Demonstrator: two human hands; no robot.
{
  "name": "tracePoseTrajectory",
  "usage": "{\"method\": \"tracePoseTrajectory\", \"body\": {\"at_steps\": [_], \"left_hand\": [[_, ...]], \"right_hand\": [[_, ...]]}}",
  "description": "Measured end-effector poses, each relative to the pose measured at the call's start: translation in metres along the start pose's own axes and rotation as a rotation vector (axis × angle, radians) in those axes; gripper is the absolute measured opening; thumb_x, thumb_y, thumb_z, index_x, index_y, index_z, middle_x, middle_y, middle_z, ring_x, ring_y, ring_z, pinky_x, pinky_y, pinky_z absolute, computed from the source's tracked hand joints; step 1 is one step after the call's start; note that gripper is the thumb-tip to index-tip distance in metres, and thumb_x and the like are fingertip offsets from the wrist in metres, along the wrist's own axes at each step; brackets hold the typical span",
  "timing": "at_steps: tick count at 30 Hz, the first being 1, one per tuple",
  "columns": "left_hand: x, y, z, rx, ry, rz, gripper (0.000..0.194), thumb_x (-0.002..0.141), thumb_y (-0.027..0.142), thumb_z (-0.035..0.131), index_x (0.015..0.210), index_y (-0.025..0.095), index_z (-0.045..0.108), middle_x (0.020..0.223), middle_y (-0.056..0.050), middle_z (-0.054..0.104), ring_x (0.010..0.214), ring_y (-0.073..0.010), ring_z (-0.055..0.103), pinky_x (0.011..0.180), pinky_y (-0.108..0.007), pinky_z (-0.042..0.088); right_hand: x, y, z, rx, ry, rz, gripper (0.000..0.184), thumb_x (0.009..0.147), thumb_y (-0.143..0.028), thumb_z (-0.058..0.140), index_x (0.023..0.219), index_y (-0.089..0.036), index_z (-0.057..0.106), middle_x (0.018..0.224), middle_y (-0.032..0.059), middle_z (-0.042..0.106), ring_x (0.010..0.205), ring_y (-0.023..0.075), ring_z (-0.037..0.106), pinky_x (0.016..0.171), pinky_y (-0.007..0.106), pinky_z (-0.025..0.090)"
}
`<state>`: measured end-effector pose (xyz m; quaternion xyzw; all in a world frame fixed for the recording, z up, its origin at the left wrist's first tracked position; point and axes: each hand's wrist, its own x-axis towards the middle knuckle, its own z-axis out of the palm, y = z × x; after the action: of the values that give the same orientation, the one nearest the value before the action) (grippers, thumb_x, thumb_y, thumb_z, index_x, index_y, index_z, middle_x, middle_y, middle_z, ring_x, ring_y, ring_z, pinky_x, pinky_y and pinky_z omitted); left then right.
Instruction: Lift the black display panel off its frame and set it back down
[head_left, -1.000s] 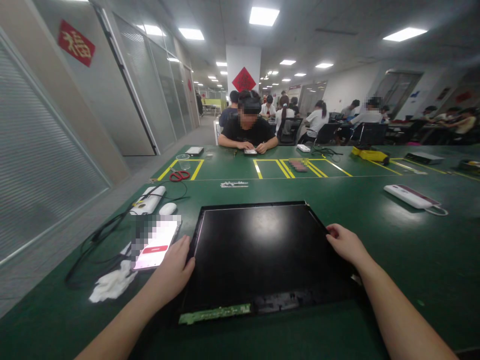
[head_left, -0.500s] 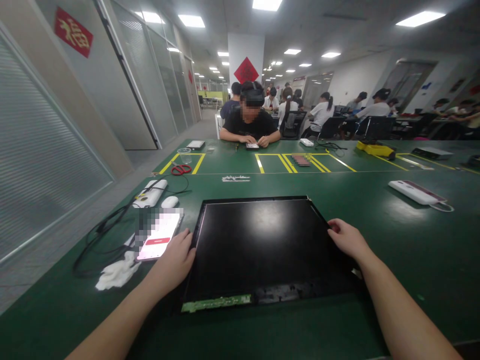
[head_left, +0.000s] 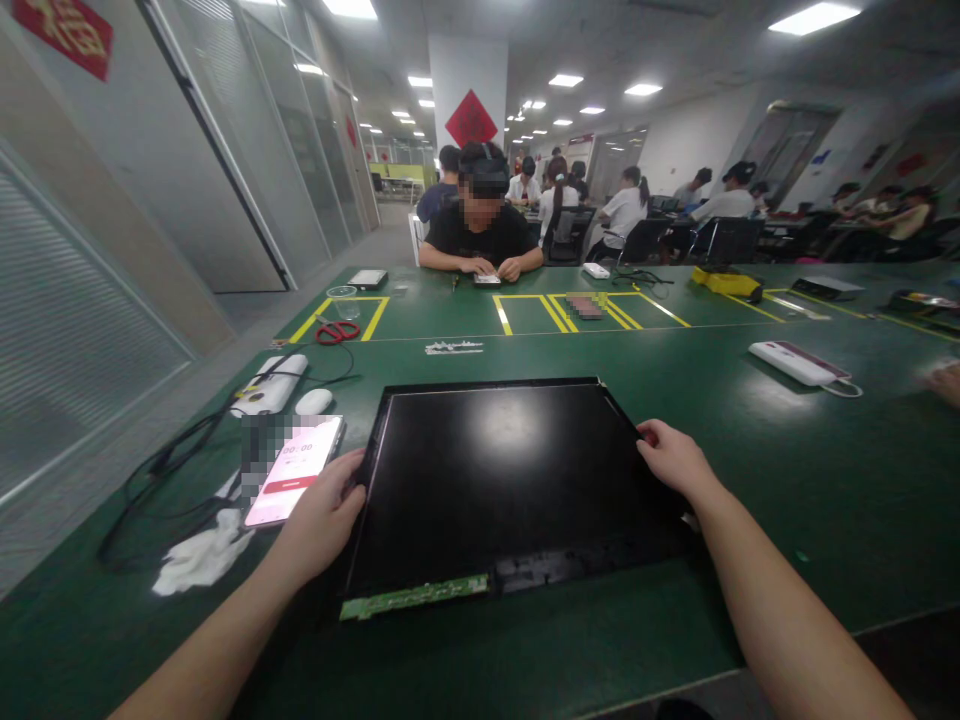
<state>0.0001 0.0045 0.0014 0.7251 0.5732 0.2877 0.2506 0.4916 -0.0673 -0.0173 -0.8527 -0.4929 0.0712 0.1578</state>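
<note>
A black LCD panel [head_left: 487, 480] lies in front of me on the green table [head_left: 720, 440], its dark face up and a ceiling light mirrored in it. Along its near edge runs a narrow green circuit board [head_left: 416, 597]. My left hand [head_left: 330, 505] grips the panel's left edge, fingers partly hidden behind the rim. On the opposite side my right hand [head_left: 671, 458] is closed on the right edge, thumb on top. Close beside my left hand lies a phone [head_left: 292, 470] with a lit pink screen.
Left of the panel are crumpled tissue [head_left: 202, 553], a white oval case [head_left: 313, 402], a white power bank [head_left: 270, 385] and black cables. Farther off lie red-handled scissors [head_left: 337, 332], a plastic cup [head_left: 345, 302] and another white power bank [head_left: 799, 365]. A person [head_left: 480, 230] sits opposite.
The view has turned slightly, so everything sits a little farther left and most of it higher. Both hands stay on the panel's edges. Part of another person's hand now shows at the far right.
</note>
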Motion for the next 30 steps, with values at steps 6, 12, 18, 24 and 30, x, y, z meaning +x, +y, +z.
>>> {"method": "tracePoseTrajectory", "body": {"at_steps": [6,12,18,24,30], "left_hand": [[-0.010,0.035,-0.004,-0.702,0.013,-0.563,0.056,0.081,0.019,0.063,0.137,0.021,0.059,0.092,-0.007,0.080,0.079,-0.0272,0.077,0.066,-0.036,0.062],[-0.010,0.045,0.001,-0.949,0.131,-0.691,0.048,0.084,0.010,0.063,0.131,0.019,0.062,0.075,-0.003,0.077,0.060,-0.0194,0.074,0.054,-0.025,0.058],[-0.012,0.034,0.002,-0.988,0.061,-0.633,0.075,0.076,0.007,0.072,0.143,0.030,0.048,0.088,0.000,0.078,0.048,-0.0169,0.068,0.047,-0.027,0.056],[-0.014,0.031,0.004,-1.035,-0.052,-0.522,0.067,0.065,0.019,0.088,0.127,0.023,0.065,0.103,-0.006,0.079,0.074,-0.0227,0.076,0.057,-0.028,0.059],[-0.018,0.040,0.003,-1.028,-0.059,-0.503,0.063,0.063,0.023,0.088,0.123,0.023,0.070,0.100,-0.005,0.081,0.079,-0.0254,0.077,0.053,-0.026,0.057]], "right_hand": [[0.000,0.001,0.000,0.005,-0.007,0.006,0.029,0.089,-0.026,0.052,0.111,-0.019,0.069,0.090,0.0053,0.069,0.078,0.0182,0.062,0.065,0.028,0.040],[0.003,0.006,0.004,0.008,-0.016,-0.008,0.031,0.089,-0.028,0.052,0.114,-0.019,0.069,0.092,0.0057,0.070,0.078,0.0186,0.063,0.067,0.029,0.042],[0.006,0.008,0.004,0.010,-0.029,0.005,0.031,0.089,-0.031,0.053,0.112,-0.020,0.070,0.093,0.0063,0.071,0.078,0.0191,0.063,0.066,0.029,0.042],[0.008,0.011,0.007,0.032,0.000,-0.009,0.030,0.086,-0.031,0.056,0.109,-0.020,0.070,0.089,0.0064,0.071,0.078,0.0203,0.064,0.066,0.030,0.043],[0.009,0.013,0.008,0.056,0.007,-0.018,0.030,0.084,-0.032,0.055,0.108,-0.021,0.071,0.085,0.0056,0.070,0.074,0.0202,0.063,0.065,0.031,0.044]]}}
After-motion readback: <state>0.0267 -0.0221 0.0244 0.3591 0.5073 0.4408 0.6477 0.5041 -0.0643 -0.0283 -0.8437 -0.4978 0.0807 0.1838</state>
